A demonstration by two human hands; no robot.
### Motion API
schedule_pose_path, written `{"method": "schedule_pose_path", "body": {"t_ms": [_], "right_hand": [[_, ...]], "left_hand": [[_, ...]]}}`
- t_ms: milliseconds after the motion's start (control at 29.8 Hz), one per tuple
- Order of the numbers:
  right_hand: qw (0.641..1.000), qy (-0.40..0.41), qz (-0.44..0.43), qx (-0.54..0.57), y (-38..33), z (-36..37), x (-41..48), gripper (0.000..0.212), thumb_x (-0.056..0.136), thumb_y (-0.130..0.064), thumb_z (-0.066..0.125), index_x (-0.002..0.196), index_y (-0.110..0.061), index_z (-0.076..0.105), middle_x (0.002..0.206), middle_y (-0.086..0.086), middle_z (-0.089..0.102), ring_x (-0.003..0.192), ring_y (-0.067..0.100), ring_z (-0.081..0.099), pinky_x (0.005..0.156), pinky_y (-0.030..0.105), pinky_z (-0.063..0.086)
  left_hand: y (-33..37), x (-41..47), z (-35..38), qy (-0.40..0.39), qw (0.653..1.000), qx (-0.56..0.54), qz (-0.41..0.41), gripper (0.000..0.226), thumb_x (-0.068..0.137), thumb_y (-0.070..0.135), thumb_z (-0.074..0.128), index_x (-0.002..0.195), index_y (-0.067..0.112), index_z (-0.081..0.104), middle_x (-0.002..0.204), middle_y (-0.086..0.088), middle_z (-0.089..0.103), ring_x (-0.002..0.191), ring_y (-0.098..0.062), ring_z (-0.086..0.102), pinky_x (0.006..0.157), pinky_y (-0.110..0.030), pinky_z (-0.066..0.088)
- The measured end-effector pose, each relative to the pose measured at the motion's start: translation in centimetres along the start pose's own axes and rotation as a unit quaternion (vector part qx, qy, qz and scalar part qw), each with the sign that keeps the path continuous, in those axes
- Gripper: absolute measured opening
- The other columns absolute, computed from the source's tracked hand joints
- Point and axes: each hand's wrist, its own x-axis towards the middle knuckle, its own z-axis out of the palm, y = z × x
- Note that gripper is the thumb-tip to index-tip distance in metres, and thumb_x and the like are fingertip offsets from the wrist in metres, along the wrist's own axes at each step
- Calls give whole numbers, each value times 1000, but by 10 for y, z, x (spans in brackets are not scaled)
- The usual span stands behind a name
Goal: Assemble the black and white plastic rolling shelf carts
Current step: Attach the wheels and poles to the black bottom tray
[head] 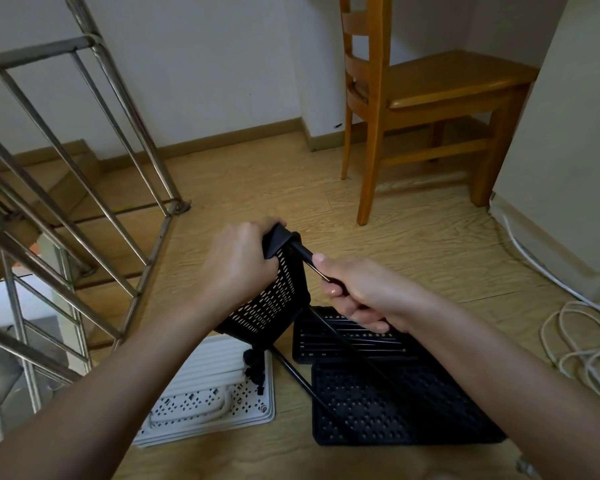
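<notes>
Black shelf (271,299) held up on its edge, with a pole going into its corner.

Left hand (238,261) curls tight round the top corner of the shelf, likely to keep it steady. Right hand (357,292) grips the black pole (303,252), thumb along it, probably to push it into the corner hole. The shelf is tilted so that corner faces the pole. The corner hides the pole's tip, so I cannot tell how far in it is. More black poles (295,370) show lower down, and their ends are hidden. Two more black shelves (395,403) lie flat on the floor (413,244) below the hands. Beside them a white shelf (215,400) holds white poles (208,368) and small black bits (255,367), maybe wheels. A chair (413,88) stands behind, well apart.
</notes>
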Motion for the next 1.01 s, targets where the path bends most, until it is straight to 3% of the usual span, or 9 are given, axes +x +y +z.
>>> {"method": "schedule_pose_path", "body": {"t_ms": [134, 269, 302, 403, 504, 605, 706, 874, 1008], "right_hand": [[980, -111, 20, 164, 7, -13, 4, 47, 97, -51, 38, 64, -18, 42, 48, -5, 25, 28, 4, 19, 26, 15, 15], [988, 85, -72, -102, -2, -3, 3, 45, 100, -48, 34, 79, -14, 55, 56, -4, 41, 41, 11, 33, 40, 26, 29], [954, 169, -105, -223, -4, 3, 4, 43, 101, -45, 32, 84, -15, 58, 60, -4, 46, 47, 12, 39, 46, 28, 34], [736, 401, -179, -515, -4, 20, 9, 35, 101, -35, 34, 85, -14, 57, 66, -2, 53, 49, 14, 38, 41, 29, 27], [688, 451, -191, -535, -7, 24, 10, 38, 95, -40, 46, 71, -13, 55, 49, -1, 42, 38, 11, 17, 40, 21, 8], [699, 434, -174, -542, 1, 19, 14, 45, 98, -50, 32, 72, -17, 51, 44, -9, 21, 33, 7, 13, 36, 21, 8], [732, 413, -174, -514, 9, 14, 14, 51, 99, -51, 21, 81, -16, 53, 51, -7, 36, 39, 11, 32, 39, 26, 19], [855, 323, -135, -382, 7, 7, 9, 53, 99, -52, 21, 68, -15, 43, 55, -4, 45, 46, 13, 41, 44, 29, 27], [976, 171, -86, -101, 1, -5, 3, 53, 97, -57, 30, 60, -20, 39, 51, -5, 34, 40, 10, 27, 41, 24, 26]], "left_hand": [[1, 0, -3, 15, 1000, 8, 21, 51, 79, 5, 60, 126, 25, 57, 104, -2, 69, 94, -23, 64, 79, -32, 51], [6, 8, -3, 17, 1000, 11, 0, 45, 80, 9, 62, 123, 22, 61, 102, -2, 69, 92, -21, 63, 74, -30, 50], [8, 10, -3, 11, 1000, 5, -10, 40, 80, 11, 62, 120, 20, 63, 99, -2, 68, 91, -21, 63, 73, -30, 51], [12, 18, -7, 11, 999, -21, -42, 31, 83, 16, 63, 113, 20, 65, 88, 3, 62, 81, -15, 58, 62, -25, 46], [17, 22, -10, 18, 998, -21, -48, 25, 83, 19, 63, 107, 21, 67, 84, 5, 59, 77, -13, 54, 60, -22, 38], [25, 21, -7, 20, 1000, 4, -21, 18, 80, 21, 65, 98, 19, 70, 80, 3, 65, 74, -17, 60, 59, -27, 48], [27, 17, -2, 28, 999, 13, -4, 19, 80, 18, 65, 98, 18, 70, 82, -2, 69, 77, -22, 64, 69, -36, 55], [30, 10, 5, 38, 999, 20, 26, 23, 79, 13, 61, 101, 17, 68, 80, -3, 68, 74, -23, 63, 66, -37, 54], [30, 8, -1, 49, 997, 22, 54, 35, 80, 13, 61, 114, 20, 65, 90, -2, 70, 82, -22, 64, 72, -33, 53]]}}
